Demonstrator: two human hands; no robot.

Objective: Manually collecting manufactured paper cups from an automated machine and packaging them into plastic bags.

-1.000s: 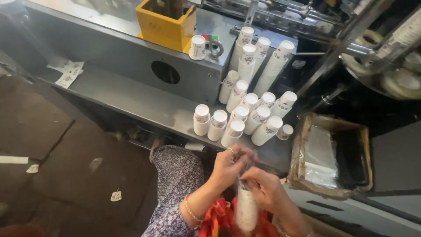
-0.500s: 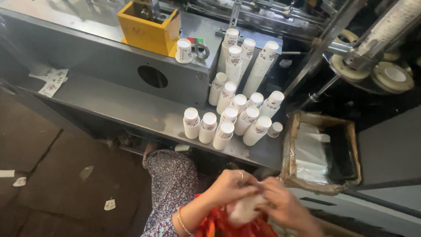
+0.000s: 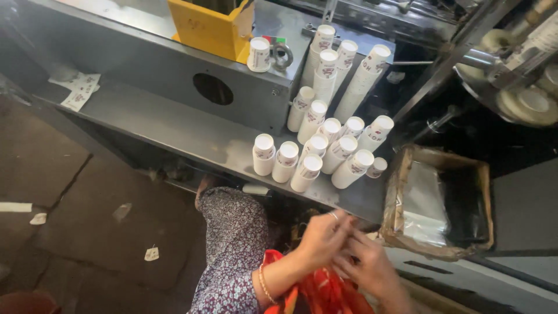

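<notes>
We are bringing both hands together low at the shelf's front edge, the left hand (image 3: 322, 238) curled over the right hand (image 3: 369, 270); motion blur is hiding whether either is gripping anything, so we cannot tell. Many cup stacks (image 3: 317, 148) are already standing on the steel shelf (image 3: 174, 125), more leaning against the machine. We are judging the stacking well advanced. The lined box (image 3: 439, 203) beside us is sitting open.
</notes>
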